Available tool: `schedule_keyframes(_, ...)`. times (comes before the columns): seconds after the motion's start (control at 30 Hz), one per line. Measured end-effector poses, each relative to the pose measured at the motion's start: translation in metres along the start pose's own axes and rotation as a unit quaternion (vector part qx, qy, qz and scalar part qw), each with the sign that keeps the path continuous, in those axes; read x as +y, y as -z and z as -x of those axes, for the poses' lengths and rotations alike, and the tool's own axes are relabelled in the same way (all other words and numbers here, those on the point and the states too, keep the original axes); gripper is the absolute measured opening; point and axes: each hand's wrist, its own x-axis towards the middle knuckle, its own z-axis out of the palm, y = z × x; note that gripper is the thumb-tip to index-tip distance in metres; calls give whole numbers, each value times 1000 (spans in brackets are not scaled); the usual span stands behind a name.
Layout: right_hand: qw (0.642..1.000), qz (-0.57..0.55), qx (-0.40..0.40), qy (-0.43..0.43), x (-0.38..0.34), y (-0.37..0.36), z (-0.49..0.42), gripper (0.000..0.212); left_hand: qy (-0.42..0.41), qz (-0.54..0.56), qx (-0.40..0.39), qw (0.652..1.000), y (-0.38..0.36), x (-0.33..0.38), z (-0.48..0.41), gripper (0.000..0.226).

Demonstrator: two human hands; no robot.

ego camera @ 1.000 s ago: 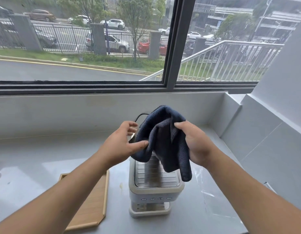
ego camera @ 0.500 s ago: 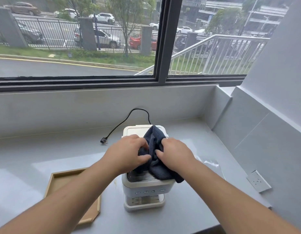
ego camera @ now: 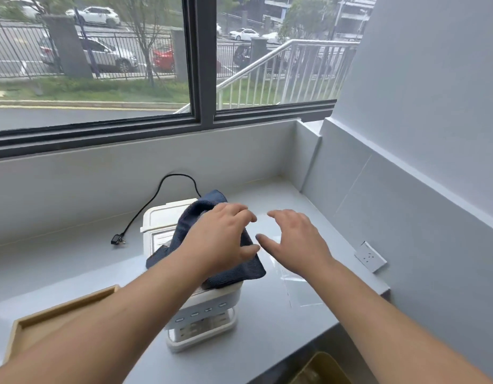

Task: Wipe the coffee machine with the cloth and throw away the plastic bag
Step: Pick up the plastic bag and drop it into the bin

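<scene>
A white coffee machine (ego camera: 204,309) stands on the grey counter (ego camera: 267,342), its buttons facing me. A dark blue cloth (ego camera: 235,271) is draped over its top. My left hand (ego camera: 220,239) lies palm down on the cloth, fingers loosely bent, pressing it onto the machine. My right hand (ego camera: 295,242) hovers open with fingers spread just right of the machine, holding nothing. Under and in front of it a clear plastic bag (ego camera: 302,293) lies flat on the counter, hard to make out.
The machine's black cord (ego camera: 156,195) loops behind it to an unplugged plug (ego camera: 118,240). A wooden tray (ego camera: 60,311) lies at the left front. A wall socket (ego camera: 370,256) sits on the right wall. A yellowish bin (ego camera: 320,370) shows below the counter's front edge.
Both hands lowered the cloth from the air onto the machine's top. My right hand has since let go and moved right, over the plastic bag. The view has shifted left and down.
</scene>
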Motion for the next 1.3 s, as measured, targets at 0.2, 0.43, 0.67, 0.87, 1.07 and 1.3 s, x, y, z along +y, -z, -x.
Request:
schedule_keyframes(0.2,999,22,-15,-32,75,5,7,69,-25,-16,-44,999,-49,45,-46,61)
schedule_keyframes(0.43,995,65,-58,-56,156,-16,7,72,24,-11,-123,992,-124,72,-76,66)
schedule_keyframes(0.67,988,100,-106,-48,215,-55,-1,78,74,-19,-173,982,-197,87,-99,73)
schedule_keyframes(0.87,984,97,-136,-61,251,-88,-12,76,106,-23,-210,972,-249,86,-108,74)
schedule_keyframes(1.07,977,95,-175,-81,273,-125,-15,73,143,-4,-217,966,-294,82,-104,75)
schedule_keyframes(1.3,977,78,-180,-85,289,-152,-15,65,149,-10,-225,963,-324,76,-100,68)
